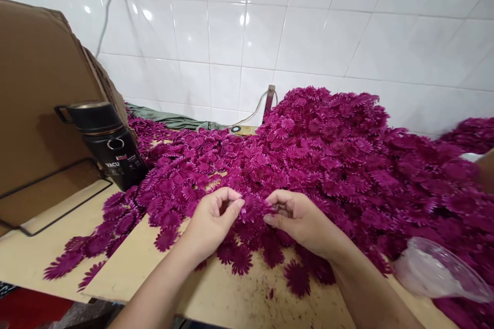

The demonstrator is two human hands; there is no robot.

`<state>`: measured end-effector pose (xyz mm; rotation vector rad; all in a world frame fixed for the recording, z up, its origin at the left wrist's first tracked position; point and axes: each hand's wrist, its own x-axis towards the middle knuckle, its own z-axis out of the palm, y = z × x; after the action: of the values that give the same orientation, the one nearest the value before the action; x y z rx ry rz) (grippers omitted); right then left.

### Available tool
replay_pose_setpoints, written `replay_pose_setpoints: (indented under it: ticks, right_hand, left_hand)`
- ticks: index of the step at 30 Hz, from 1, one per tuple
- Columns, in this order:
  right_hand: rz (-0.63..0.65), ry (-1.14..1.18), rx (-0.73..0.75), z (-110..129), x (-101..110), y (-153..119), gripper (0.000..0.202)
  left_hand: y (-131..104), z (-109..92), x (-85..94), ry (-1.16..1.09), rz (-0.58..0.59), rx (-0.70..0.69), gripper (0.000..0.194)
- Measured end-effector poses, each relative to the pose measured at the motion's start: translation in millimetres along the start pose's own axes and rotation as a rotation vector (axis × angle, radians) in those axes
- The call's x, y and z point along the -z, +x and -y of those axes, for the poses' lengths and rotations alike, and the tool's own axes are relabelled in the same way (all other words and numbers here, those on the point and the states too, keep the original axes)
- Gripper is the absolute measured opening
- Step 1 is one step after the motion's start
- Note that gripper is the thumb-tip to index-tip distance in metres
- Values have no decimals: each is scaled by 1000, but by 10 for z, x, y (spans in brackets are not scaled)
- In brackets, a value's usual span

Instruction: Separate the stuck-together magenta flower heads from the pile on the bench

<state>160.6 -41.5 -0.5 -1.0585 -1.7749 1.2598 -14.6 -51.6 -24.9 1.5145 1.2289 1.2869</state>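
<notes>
Between my two hands, just above the table's front part, is a magenta fabric flower [253, 207] with narrow pointed petals. My left hand [216, 216] pinches its left edge between thumb and forefinger. On the other side, my right hand [290, 211] has its fingers closed on the right edge of the same flower. Behind and beneath both hands spreads a large heap of similar magenta flowers [332, 149], piled highest toward the wall at right. A single loose flower [297, 277] lies on the wood below my right hand.
A black vacuum bottle [111, 144] stands at left beside a cardboard box [38, 87] and a black wire frame [65, 205]. At right sits a clear plastic tub [436, 270] with white contents. The wooden tabletop [127, 262] ends in front; a tiled wall [227, 31] rises behind.
</notes>
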Motion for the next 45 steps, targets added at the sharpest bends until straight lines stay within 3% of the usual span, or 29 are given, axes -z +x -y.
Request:
replay_pose_setpoints:
  ticks: [4,9,12,17,18,20,22,24,28,34,39,42,45]
  right_hand:
    - [-128,61,-25,-77,90,14,9]
    - [-67,-99,-3,-69,-60,52,6]
    - [-94,-210,1,-30,-113,48,8]
    - [-189,-366,15,-101,103,-8,9]
    - [-245,-405,28,-133,152,-10,5]
    - [-364,-513,88,-185,201,3,22]
    - [-442,-634,172,-197,167,38,38]
    - [-458,-722,246,-168,65,84,37]
    - [-369,-669,281,-90,-185,172,29]
    - [-115,-268,103,-142,-317,255,16]
    - [-158,-130,75,-200,-302,263,9]
    - [-44,45,79,-188,-239,226,18]
    - [65,78,-29,-150,-102,155,47]
  left_hand:
    - [-21,23,119,-60,-33,30,14]
    - [-42,-46,-60,-56,124,10,12]
    - [-23,-25,-106,-20,50,30,14]
    - [60,117,149,47,-178,47,16]
    - [76,138,196,72,-181,39,16]
    - [101,157,240,156,-160,-6,17]
    - [114,148,221,260,-140,-62,17]
    - [119,124,167,343,-130,-85,18]
    - [128,95,55,372,-106,-84,27]
    - [137,108,-34,136,-7,-23,29]
    - [80,68,-80,15,114,34,21]
    - [70,52,-105,-88,145,78,18]
    - [91,61,-99,-137,119,103,15]
